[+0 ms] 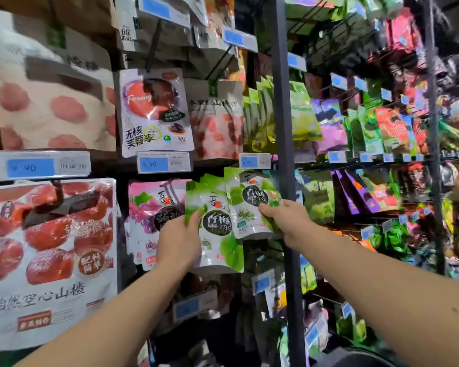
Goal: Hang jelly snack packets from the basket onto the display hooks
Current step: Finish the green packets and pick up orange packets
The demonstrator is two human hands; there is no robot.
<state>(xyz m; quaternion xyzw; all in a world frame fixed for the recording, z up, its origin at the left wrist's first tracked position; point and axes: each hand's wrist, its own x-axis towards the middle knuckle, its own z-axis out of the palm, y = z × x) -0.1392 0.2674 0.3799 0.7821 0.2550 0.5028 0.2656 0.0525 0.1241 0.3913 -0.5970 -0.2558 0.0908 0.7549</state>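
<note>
Marker: dark upright metal post (284,154). Just left of it, the right hand (289,221) pinches a glossy green-and-white jelly packet (247,221), thumb flat on its face. Further left, the left hand (179,242) grips a fanned stack of green packets (217,234), crinkled edges overlapping the pink grape pouches (149,215).

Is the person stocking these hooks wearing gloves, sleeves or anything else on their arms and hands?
No. The left hand and the right hand are bare: no gloves, and no rings or watch that I can see. The left forearm and the right forearm are uncovered down to the picture's edge, so no sleeve shows. Any clothing higher up is out of view.
</note>
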